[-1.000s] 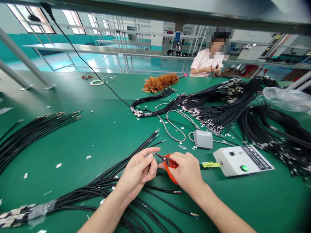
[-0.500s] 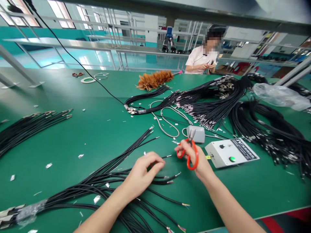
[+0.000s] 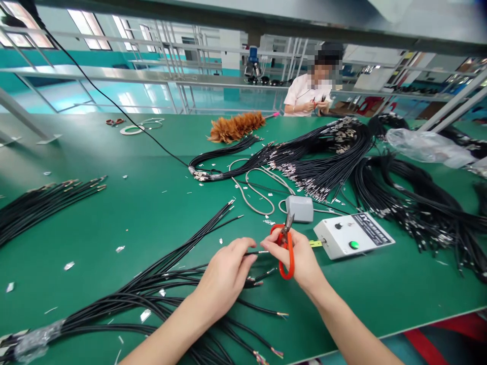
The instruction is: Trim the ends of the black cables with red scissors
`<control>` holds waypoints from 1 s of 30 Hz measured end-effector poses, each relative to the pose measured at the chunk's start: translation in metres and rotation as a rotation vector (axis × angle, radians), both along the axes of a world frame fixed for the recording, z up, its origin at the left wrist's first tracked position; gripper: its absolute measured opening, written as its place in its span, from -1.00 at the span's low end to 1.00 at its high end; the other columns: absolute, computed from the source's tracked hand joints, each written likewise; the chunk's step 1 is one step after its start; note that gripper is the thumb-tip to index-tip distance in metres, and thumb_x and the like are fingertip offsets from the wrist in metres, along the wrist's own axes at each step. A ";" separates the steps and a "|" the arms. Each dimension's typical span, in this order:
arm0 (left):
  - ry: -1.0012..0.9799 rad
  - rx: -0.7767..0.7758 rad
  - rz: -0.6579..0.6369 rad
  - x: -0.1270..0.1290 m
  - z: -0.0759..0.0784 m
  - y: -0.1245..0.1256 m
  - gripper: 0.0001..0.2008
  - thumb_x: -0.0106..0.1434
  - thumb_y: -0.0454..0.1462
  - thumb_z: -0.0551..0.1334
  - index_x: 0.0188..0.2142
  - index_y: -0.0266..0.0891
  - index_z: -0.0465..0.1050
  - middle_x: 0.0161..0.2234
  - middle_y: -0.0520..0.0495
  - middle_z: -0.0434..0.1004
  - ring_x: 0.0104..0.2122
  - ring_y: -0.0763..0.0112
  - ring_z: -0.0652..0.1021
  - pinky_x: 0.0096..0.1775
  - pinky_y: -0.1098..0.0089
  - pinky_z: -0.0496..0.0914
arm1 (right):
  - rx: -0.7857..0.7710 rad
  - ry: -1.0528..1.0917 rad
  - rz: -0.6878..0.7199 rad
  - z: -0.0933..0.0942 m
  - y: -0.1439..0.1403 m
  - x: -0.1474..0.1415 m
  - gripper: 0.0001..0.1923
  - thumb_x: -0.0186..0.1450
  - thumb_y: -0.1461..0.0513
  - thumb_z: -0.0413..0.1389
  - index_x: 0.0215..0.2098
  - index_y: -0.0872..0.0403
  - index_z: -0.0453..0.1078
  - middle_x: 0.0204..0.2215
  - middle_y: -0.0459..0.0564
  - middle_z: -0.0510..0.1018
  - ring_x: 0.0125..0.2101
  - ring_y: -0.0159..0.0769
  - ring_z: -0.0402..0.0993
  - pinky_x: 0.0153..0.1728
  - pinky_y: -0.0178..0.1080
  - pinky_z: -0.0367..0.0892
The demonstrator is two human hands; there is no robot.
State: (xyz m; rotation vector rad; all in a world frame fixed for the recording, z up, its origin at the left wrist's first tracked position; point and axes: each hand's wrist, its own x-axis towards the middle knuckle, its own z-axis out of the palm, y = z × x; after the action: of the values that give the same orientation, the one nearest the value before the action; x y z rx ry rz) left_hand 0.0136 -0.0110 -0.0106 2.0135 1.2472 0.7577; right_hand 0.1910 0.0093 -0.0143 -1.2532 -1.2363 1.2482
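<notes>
While the left hand (image 3: 224, 276) pinches one black cable (image 3: 249, 253) close to its stripped end between thumb and fingertips, I read that tight hold as a way to keep the tip steady and exposed; the cable lies roughly level, its long axis running left to right along the near edge of the green table (image 3: 114, 218), with the bare tip pointing right toward the right hand (image 3: 300, 258). That hand is curled around the orange-handled snips (image 3: 284, 248), fingers through the loop, and its fingertips meet the cable's end. The snips stand nearly upright, short blades pointing away from me toward the far edge, which keeps them clear of the tip. Beneath both hands the rest of the cable bundle (image 3: 152, 294) fans toward the near left corner. Just beyond the snips sit a grey pedal (image 3: 300, 208) and a white control box (image 3: 353, 234); at the far edge, a co-worker (image 3: 310, 94) handles something small.
</notes>
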 end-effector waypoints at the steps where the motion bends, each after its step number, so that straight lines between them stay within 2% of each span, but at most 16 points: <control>1: -0.032 -0.004 -0.028 0.001 0.004 0.000 -0.85 0.39 -0.28 0.04 -0.18 -0.16 0.38 -0.28 -0.07 0.50 -0.31 0.30 0.48 -0.25 0.37 0.29 | -0.022 0.076 0.016 0.006 -0.002 0.000 -0.70 0.03 0.12 0.34 -0.46 0.05 0.32 -0.50 -0.12 0.50 -0.45 -0.32 0.42 -0.32 -0.26 0.36; 3: -0.068 -0.007 -0.059 0.002 0.009 0.000 -0.82 0.39 -0.27 0.05 -0.28 -0.17 0.41 -0.33 -0.05 0.49 -0.33 0.34 0.47 -0.26 0.40 0.28 | -0.042 0.192 0.035 0.014 -0.006 0.001 -0.73 0.04 0.15 0.33 -0.47 0.05 0.32 -0.52 -0.15 0.49 -0.47 -0.34 0.42 -0.31 -0.26 0.36; 6: -0.123 -0.005 -0.038 0.001 0.014 0.000 -0.82 0.39 -0.26 0.08 -0.29 -0.18 0.42 -0.37 -0.02 0.49 -0.38 0.39 0.45 -0.29 0.44 0.27 | -0.048 0.296 0.054 0.018 -0.010 0.000 -0.76 0.06 0.19 0.34 -0.46 0.05 0.34 -0.49 -0.13 0.52 -0.43 -0.33 0.45 -0.28 -0.25 0.37; 10: -0.199 -0.036 0.004 0.000 0.015 -0.005 -0.78 0.39 -0.26 0.05 -0.34 -0.20 0.41 -0.47 0.03 0.44 -0.49 0.44 0.36 -0.40 0.46 0.22 | -0.104 0.437 0.096 0.006 -0.016 -0.009 -0.72 0.00 0.23 0.39 -0.45 0.06 0.37 -0.46 -0.12 0.54 -0.38 -0.34 0.46 -0.27 -0.30 0.36; 14: -0.285 -0.115 0.019 0.000 0.013 -0.010 -0.74 0.40 -0.24 0.02 -0.39 -0.21 0.36 -0.54 0.09 0.32 -0.55 0.49 0.27 -0.46 0.48 0.17 | -0.188 0.577 0.105 -0.005 -0.018 -0.018 -0.72 0.04 0.19 0.39 -0.46 0.07 0.36 -0.51 -0.15 0.49 -0.46 -0.43 0.39 -0.43 -0.40 0.26; 18: -0.308 -0.149 0.032 0.001 0.010 -0.012 -0.73 0.40 -0.22 0.03 -0.42 -0.22 0.33 -0.57 0.12 0.23 -0.56 0.50 0.22 -0.47 0.48 0.15 | -0.204 0.626 0.106 -0.003 -0.015 -0.020 -0.71 0.06 0.20 0.38 -0.43 0.07 0.35 -0.53 -0.17 0.44 -0.49 -0.47 0.33 -0.51 -0.45 0.16; 22: -0.365 -0.180 0.107 0.002 0.007 -0.012 -0.73 0.39 -0.20 0.03 -0.41 -0.22 0.32 -0.59 0.14 0.18 -0.57 0.50 0.21 -0.49 0.47 0.13 | -0.252 0.682 0.089 -0.007 -0.020 -0.026 -0.69 0.03 0.21 0.40 -0.43 0.07 0.34 -0.51 -0.18 0.43 -0.52 -0.50 0.27 -0.56 -0.47 0.09; 27: -0.479 -0.236 0.173 0.004 0.005 -0.011 -0.75 0.37 -0.19 0.05 -0.39 -0.23 0.33 -0.58 0.14 0.18 -0.57 0.51 0.20 -0.50 0.48 0.14 | -0.229 0.553 0.056 -0.018 -0.034 -0.036 -0.67 -0.02 0.23 0.42 -0.45 0.09 0.36 -0.50 -0.15 0.45 -0.47 -0.46 0.30 -0.41 -0.42 0.21; 30: -0.468 -0.245 0.155 0.004 0.006 -0.011 -0.74 0.37 -0.18 0.05 -0.40 -0.23 0.34 -0.58 0.14 0.17 -0.57 0.51 0.21 -0.50 0.48 0.14 | -0.201 0.591 0.007 -0.014 -0.031 -0.033 -0.71 0.05 0.20 0.39 -0.44 0.08 0.36 -0.50 -0.14 0.44 -0.49 -0.48 0.28 -0.51 -0.45 0.14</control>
State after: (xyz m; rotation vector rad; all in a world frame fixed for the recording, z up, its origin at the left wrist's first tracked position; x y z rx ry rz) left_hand 0.0172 -0.0222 -0.0044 1.4472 1.1570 1.0250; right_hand 0.1576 -0.0213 -0.0282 -0.9110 -0.6989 1.6269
